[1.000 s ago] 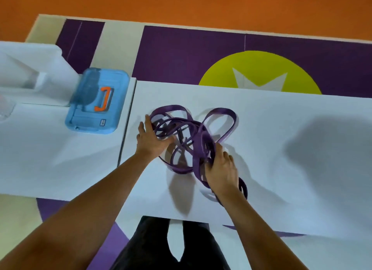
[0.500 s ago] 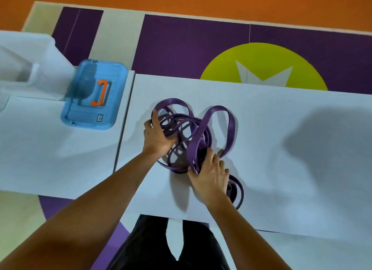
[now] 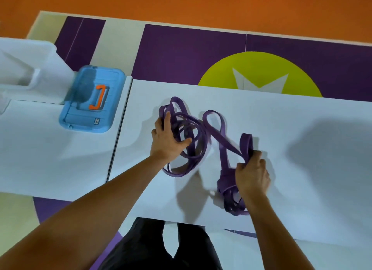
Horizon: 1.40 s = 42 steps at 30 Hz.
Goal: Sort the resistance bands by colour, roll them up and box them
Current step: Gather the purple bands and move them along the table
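Observation:
A tangle of purple resistance bands (image 3: 189, 141) lies on the white table (image 3: 281, 128). My left hand (image 3: 167, 137) presses down on the left side of the tangle, fingers spread through its loops. My right hand (image 3: 251, 169) is closed around one purple band (image 3: 225, 141), drawn out to the right of the pile, with a loop standing above the fist. A smaller bunch of purple bands (image 3: 231, 193) hangs below that hand near the table's front edge.
A blue box lid with an orange handle (image 3: 92, 100) lies on the adjoining white table at the left. A white plastic box (image 3: 30, 68) stands behind it. The table's right half holds only a shadow.
My right hand has moved right and toward me, pulling one band out of the tangle. My left hand stays on the pile, holding it down.

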### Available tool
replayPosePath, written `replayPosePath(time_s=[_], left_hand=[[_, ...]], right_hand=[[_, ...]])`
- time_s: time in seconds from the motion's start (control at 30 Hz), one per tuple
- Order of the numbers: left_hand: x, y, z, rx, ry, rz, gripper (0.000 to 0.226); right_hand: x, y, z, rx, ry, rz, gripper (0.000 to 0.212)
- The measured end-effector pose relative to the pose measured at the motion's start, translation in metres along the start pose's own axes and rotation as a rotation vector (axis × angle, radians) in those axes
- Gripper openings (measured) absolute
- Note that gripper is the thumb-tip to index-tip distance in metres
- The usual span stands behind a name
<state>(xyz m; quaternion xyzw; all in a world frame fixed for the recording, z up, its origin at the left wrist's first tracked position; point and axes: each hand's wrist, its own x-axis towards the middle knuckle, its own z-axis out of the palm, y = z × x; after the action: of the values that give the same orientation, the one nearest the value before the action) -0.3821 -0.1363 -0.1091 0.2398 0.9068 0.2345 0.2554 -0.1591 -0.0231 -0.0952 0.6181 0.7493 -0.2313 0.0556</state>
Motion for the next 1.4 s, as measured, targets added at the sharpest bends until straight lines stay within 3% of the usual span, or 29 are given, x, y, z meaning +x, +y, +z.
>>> replayPosePath(time_s=[0.2,0.33,0.4,0.53,0.7,0.87,0.97,1.07,1.4], left_hand=[[-0.013,0.026,0.033,0.202,-0.131,0.042,0.136],[-0.013,0.03,0.051,0.344,-0.122,0.006,0.14],[-0.01,0.03,0.059,0.356,-0.072,-0.01,0.138],[-0.01,0.027,0.072,0.262,0.048,-0.038,0.131],[-0.006,0.011,0.056,0.0,0.186,-0.207,0.129],[0.007,-0.021,0.015,-0.102,0.13,-0.284,0.107],[0.007,-0.031,-0.002,-0.096,0.076,-0.292,0.078],[-0.006,-0.042,-0.014,-0.119,0.095,-0.276,0.063],[-0.102,-0.104,-0.088,-0.157,0.276,-0.308,0.06]], right_hand=[[0.011,0.004,-0.003,0.093,-0.075,0.058,0.041],[0.003,-0.018,0.018,0.089,-0.18,0.043,0.081],[0.003,-0.027,0.029,0.053,-0.22,0.07,0.086],[0.012,-0.045,0.044,0.116,-0.248,0.163,0.078],[0.011,-0.056,0.053,0.209,-0.277,0.162,0.048],[0.007,-0.049,0.054,0.272,-0.302,0.11,0.028],[0.007,-0.041,0.043,0.295,-0.225,0.032,0.018],[0.007,-0.046,0.028,0.251,-0.154,-0.105,0.011],[-0.043,-0.141,0.017,-0.051,-0.22,-0.55,0.015]])
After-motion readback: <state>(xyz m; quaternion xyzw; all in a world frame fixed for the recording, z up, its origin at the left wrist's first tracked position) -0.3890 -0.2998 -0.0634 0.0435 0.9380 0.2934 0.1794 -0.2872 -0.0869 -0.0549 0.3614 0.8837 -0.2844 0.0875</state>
